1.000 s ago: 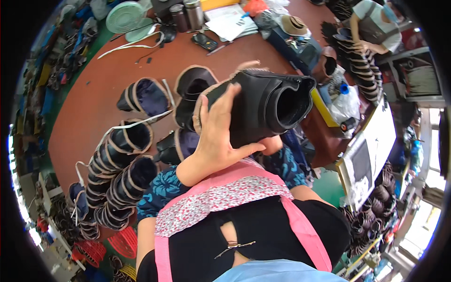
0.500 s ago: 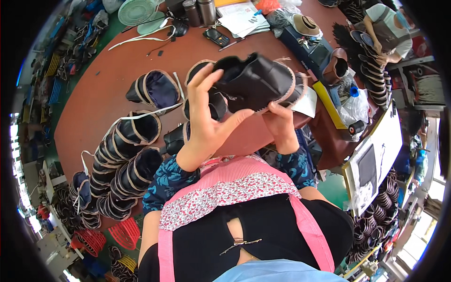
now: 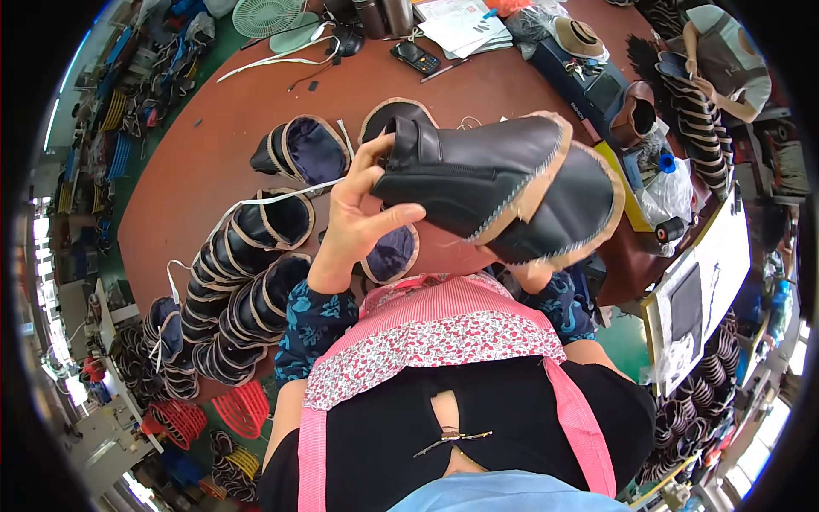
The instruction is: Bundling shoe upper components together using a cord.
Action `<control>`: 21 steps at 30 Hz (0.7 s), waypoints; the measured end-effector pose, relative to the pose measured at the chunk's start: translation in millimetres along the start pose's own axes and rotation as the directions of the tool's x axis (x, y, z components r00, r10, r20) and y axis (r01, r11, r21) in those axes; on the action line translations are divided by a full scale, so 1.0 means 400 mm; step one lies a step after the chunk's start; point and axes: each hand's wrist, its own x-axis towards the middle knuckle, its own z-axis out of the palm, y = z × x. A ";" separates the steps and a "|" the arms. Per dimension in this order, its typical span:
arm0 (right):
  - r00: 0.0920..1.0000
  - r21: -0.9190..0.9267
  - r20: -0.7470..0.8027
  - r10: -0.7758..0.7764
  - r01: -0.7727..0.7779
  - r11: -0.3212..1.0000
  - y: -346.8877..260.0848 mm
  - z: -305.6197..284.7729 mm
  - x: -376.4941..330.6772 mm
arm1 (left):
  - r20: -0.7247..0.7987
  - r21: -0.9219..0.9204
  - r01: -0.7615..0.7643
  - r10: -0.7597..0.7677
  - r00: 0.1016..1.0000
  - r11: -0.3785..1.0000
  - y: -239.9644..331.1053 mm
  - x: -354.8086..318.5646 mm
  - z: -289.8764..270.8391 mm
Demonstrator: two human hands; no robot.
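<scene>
Crosswise in the head view, a top boot upper [image 3: 478, 166], black with tan zigzag trim, is held up above the near edge of the red-brown table [image 3: 196, 171], right of its middle. Its long axis runs left to right, roughly along that near edge: the narrower shaft end points at the left hand [image 3: 350, 218], the broad trimmed end away from it. A second boot upper [image 3: 567, 213] lies partly beneath, fanned out to the right and toward the person.

Of the two, the left hand is plainly nearer the shaft end. Its fingers curl about that end and touch it, with the thumb stretched rightward along the lower side; whether it pinches firmly I cannot tell. The right hand [image 3: 533, 275] sits beneath the broad ends, mostly covered by the second upper, so how its fingers are closed cannot be told.

Just behind the left hand, near the table's near edge, rests a dark-lined upper [image 3: 394, 252]. Farther left, rows of nested uppers [image 3: 235, 264] run toward the near left corner, while a separate lined piece [image 3: 316, 147] lies between them and the far edge.
</scene>
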 end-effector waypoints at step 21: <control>0.927 -0.817 0.134 -0.351 0.304 0.490 -0.032 0.100 0.031 | -0.496 -0.225 -0.012 -0.104 0.862 0.974 -0.059 -0.070 -0.054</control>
